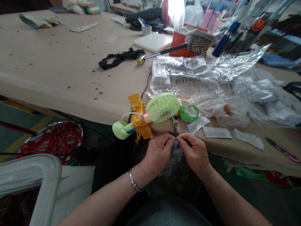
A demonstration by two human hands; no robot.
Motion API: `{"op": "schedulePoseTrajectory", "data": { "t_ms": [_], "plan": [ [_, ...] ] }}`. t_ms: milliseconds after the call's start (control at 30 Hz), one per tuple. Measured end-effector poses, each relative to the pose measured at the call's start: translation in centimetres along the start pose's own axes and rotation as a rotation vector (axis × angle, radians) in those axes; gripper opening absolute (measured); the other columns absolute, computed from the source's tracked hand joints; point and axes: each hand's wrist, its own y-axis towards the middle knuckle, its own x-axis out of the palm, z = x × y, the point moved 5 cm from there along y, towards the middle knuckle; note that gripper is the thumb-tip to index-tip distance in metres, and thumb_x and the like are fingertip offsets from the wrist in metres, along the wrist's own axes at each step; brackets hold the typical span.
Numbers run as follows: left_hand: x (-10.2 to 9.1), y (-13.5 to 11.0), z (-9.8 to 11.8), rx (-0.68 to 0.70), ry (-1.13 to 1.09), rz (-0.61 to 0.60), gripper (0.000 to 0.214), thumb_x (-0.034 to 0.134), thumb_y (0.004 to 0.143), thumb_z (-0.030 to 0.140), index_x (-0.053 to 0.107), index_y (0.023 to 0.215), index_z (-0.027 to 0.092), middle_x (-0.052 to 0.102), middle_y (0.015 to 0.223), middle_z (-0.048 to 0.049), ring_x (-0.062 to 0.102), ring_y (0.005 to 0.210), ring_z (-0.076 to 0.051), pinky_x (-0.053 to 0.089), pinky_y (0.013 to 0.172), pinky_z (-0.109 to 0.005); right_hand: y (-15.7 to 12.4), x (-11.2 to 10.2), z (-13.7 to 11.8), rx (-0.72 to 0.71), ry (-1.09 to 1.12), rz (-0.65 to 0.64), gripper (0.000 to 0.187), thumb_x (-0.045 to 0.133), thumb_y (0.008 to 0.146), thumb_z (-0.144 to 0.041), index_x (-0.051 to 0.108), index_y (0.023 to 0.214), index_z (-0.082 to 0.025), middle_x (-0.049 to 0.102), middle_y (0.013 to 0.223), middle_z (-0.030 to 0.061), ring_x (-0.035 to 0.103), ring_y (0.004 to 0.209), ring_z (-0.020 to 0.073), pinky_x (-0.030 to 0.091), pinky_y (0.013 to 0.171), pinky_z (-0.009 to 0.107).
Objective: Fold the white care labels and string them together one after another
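My left hand (157,153) and my right hand (194,151) meet just below the table's front edge, fingertips pinched together on a small thin whitish piece (176,138) held between them. What exactly it is stays too small to make out. A silver bracelet (133,182) circles my left wrist. Directly above the hands a small metal clip-like part (175,123) stands at the table edge. A light green hand fan (162,108), taped with amber tape (138,121), lies just left of it.
A green tape roll (189,112) and several white paper labels (216,132) lie near the edge. Crumpled clear plastic bags (211,78) cover the right side. Black fabric (119,58), a hammer-like tool (164,51) and a white block (154,41) sit farther back. Red cord fills a basket (54,138) at left.
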Motion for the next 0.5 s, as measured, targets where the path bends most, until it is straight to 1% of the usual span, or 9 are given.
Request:
{"op": "schedulePoseTrajectory", "data": {
  "t_ms": [67,133,200,267,333,367,433,500],
  "plan": [
    [0.0,-0.2,0.2,-0.005,-0.004,-0.002,0.024,0.047,0.087,0.026,0.063,0.071,0.017,0.055,0.062,0.0023,0.049,0.06,-0.011,0.036,0.057,-0.021,-0.2,0.2,0.3,0.021,0.029,0.011,0.01,0.058,0.084,-0.026,0.063,0.077,-0.019,0.062,0.068,-0.0012,0.056,0.064,0.0122,0.044,0.063,0.022],
    [0.0,-0.6,0.5,-0.004,-0.028,-0.02,0.024,0.047,0.088,0.025,0.063,0.072,0.017,0.057,0.064,0.0018,0.05,0.061,-0.011,0.037,0.059,-0.021,-0.7,0.3,0.7,0.05,0.078,0.016,0.008,0.06,0.083,-0.027,0.063,0.083,-0.02,0.064,0.071,-0.001,0.058,0.066,0.0125,0.046,0.063,0.023],
    [0.1,-1.1,0.5,-0.003,-0.048,-0.04,0.023,0.047,0.087,0.025,0.062,0.072,0.017,0.058,0.065,0.0015,0.051,0.062,-0.011,0.039,0.059,-0.021,-1.5,0.2,0.9,0.067,0.117,-0.001,0.015,0.062,0.082,-0.029,0.061,0.094,-0.021,0.065,0.073,-0.0013,0.06,0.066,0.0128,0.048,0.062,0.023],
    [0.2,-1.6,0.1,-0.019,-0.048,-0.064,0.024,0.047,0.087,0.025,0.062,0.07,0.018,0.058,0.064,0.0011,0.052,0.061,-0.012,0.04,0.059,-0.021,-2.2,-0.4,0.8,0.036,0.077,-0.015,0.02,0.062,0.082,-0.028,0.057,0.1,-0.022,0.064,0.073,-0.0022,0.06,0.064,0.0125,0.048,0.06,0.023],
    [0.4,-1.8,-0.8,-0.053,-0.044,-0.09,0.025,0.047,0.088,0.026,0.065,0.073,0.018,0.063,0.067,-0.0004,0.056,0.064,-0.013,0.042,0.061,-0.023,-2.4,-1.6,0.2,-0.076,-0.078,-0.013,0.01,0.059,0.084,-0.024,0.058,0.094,-0.023,0.063,0.071,-0.0026,0.059,0.062,0.0119,0.048,0.06,0.023],
    [0.6,-1.9,-1.3,-0.067,-0.045,-0.098,0.023,0.048,0.088,0.027,0.067,0.079,0.019,0.067,0.074,-0.0019,0.06,0.07,-0.015,0.045,0.066,-0.024,-2.4,-2.3,-0.3,-0.158,-0.179,0.007,0.004,0.058,0.085,-0.022,0.059,0.089,-0.023,0.062,0.071,-0.0019,0.059,0.063,0.0123,0.048,0.062,0.024],
    [0.7,-1.8,-2.2,-0.067,-0.039,-0.088,0.021,0.052,0.085,0.026,0.069,0.096,0.02,0.071,0.096,-0.0049,0.064,0.09,-0.019,0.046,0.082,-0.029,-2.0,-3.7,-1.1,-0.338,-0.392,0.068,0.007,0.057,0.085,-0.02,0.062,0.088,-0.022,0.065,0.079,0.0015,0.061,0.076,0.0158,0.049,0.073,0.028],
    [0.8,-1.6,-2.9,-0.06,-0.024,-0.059,0.028,0.059,0.08,0.022,0.067,0.106,0.022,0.069,0.111,-0.0065,0.061,0.106,-0.022,0.041,0.095,-0.033,-1.3,-4.5,-1.3,-0.454,-0.604,0.13,0.017,0.058,0.085,-0.021,0.063,0.101,-0.021,0.067,0.098,0.0075,0.059,0.097,0.0229,0.047,0.088,0.037]
  ]
}}
